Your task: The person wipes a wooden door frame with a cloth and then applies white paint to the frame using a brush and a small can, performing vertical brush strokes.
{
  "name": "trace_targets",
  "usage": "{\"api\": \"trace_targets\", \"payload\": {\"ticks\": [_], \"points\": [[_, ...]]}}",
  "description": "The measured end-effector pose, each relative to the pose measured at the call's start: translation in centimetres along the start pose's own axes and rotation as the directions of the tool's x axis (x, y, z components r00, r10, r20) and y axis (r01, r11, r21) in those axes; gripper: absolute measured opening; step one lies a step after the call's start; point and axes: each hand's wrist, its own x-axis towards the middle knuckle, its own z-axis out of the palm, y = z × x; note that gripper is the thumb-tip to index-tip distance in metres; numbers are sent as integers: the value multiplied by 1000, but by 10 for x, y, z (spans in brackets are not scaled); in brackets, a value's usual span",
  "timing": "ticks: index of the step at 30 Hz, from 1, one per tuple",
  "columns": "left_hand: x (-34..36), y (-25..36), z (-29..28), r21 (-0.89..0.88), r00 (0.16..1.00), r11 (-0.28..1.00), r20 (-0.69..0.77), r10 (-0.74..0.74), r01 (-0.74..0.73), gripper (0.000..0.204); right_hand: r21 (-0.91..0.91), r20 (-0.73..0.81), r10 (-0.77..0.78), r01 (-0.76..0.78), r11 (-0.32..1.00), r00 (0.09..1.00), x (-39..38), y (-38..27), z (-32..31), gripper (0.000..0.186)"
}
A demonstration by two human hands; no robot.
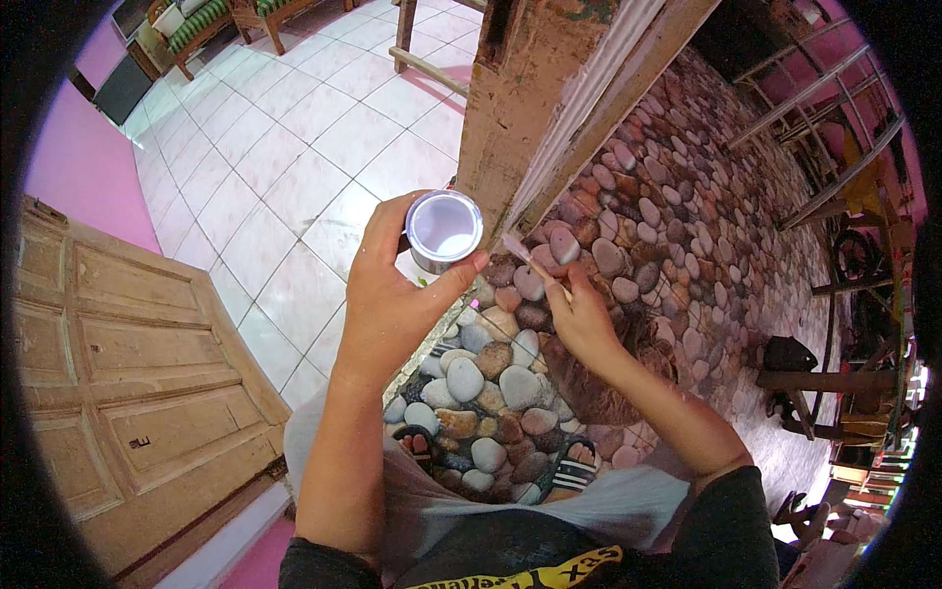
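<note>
— What was under you and around you?

— You stood on a pebble-patterned floor (pixel 677 206), its printed stones grey, white and rust brown, with your striped sandals (pixel 572 471) showing below your shirt. To your left it met white floor tiles (pixel 294 167) running back to a pink wall (pixel 83 162). A worn, panelled wooden door (pixel 118 363) leaned at your left, and a weathered wooden post (pixel 530 88) rose straight ahead of you. Striped-cushion chairs (pixel 201 25) sat far back on the tiles, and wooden racks (pixel 834 118) stood off to your right.

— And what did you have in your hands?

— Your left hand (pixel 392 294) was closed around a small metal paint can (pixel 444 231), fingers wrapped behind it and thumb pressed on its near rim. The can was round, open at the top, and pale lilac-white inside. It sat raised in front of the post's base. Your right hand (pixel 584 319) gripped a thin brush (pixel 535 263) by its light wooden handle, the pale bristles pointing up-left, just beside the can and near the post.
</note>
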Motion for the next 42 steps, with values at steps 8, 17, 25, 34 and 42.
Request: {"api": "trace_targets", "payload": {"ticks": [8, 17, 25, 34, 42], "points": [[-2, -6, -7, 39, 1000, 999, -18, 24, -23, 60, 213, -162, -17, 52, 976, 987, 5, -36, -20, 29], [0, -3, -1, 3, 1000, 1000, -6, 1, -1, 60, -82, 52, 98, -94, 992, 994, 6, -21, 6, 32], [-1, -5, -5, 49, 1000, 999, -17, 14, -13, 59, -2, 83, 34, -34, 999, 996, -19, -45, -10, 31], [-1, 2, -3, 44, 1000, 999, -4, 16, -16, 58, -74, -82, -119, 113, 991, 990, 4, -30, -6, 32], [0, -2, 0, 1, 1000, 1000, 7, -7, 7, 59, -209, 160, 26, 8, 978, 987, -6, 3, 18, 31]]}}
